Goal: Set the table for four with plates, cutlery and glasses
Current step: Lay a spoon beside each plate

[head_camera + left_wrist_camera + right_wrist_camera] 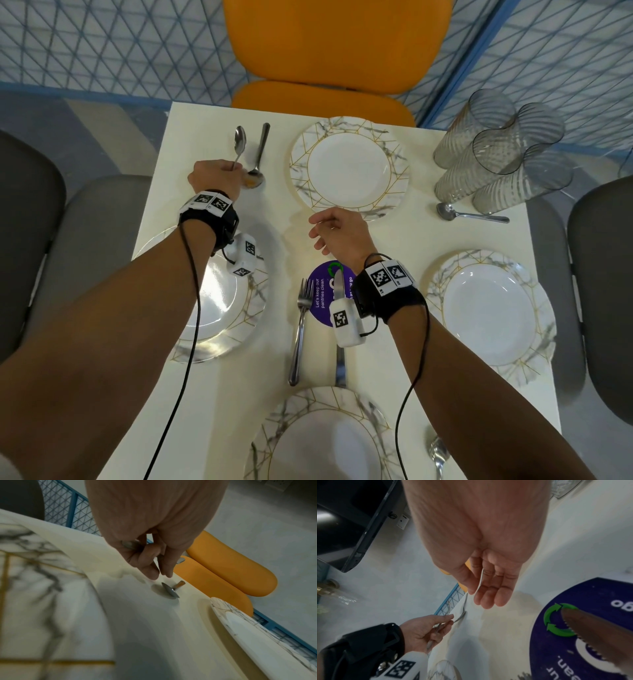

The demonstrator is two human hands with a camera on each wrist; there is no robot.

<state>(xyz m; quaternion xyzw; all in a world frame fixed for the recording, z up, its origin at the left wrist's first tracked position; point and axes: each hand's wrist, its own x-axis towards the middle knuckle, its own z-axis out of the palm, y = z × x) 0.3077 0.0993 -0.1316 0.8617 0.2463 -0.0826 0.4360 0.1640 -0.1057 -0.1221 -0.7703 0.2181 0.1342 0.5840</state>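
L hand (215,176) is near the far-left corner of the table (394,342), fingers curled round the handle of a spoon (238,142) w/ its bowl pointing toward the far edge. A 2nd spoon (259,157) lies just beside it on the table, bowl toward the near side, between the L hand and the far plate (349,164). R hand (337,233) hovers over the table centre, fingers relaxed and loosely spread, holding nothing. Four marble-pattern plates: far plate at the far edge, left plate (236,325) under the L forearm, right plate (489,311) by the right edge, near plate (325,442) at the near edge. Fork (300,329) and knife (339,363) lie side by side in the centre, just beyond the near plate, knife tip over a purple round sticker (322,291). Glasses (496,154) are clustered at the far-right corner, w/ a third spoon (469,214) lying just in front of them. Another utensil (438,455) lies by the near plate's right side, near the near-right corner.
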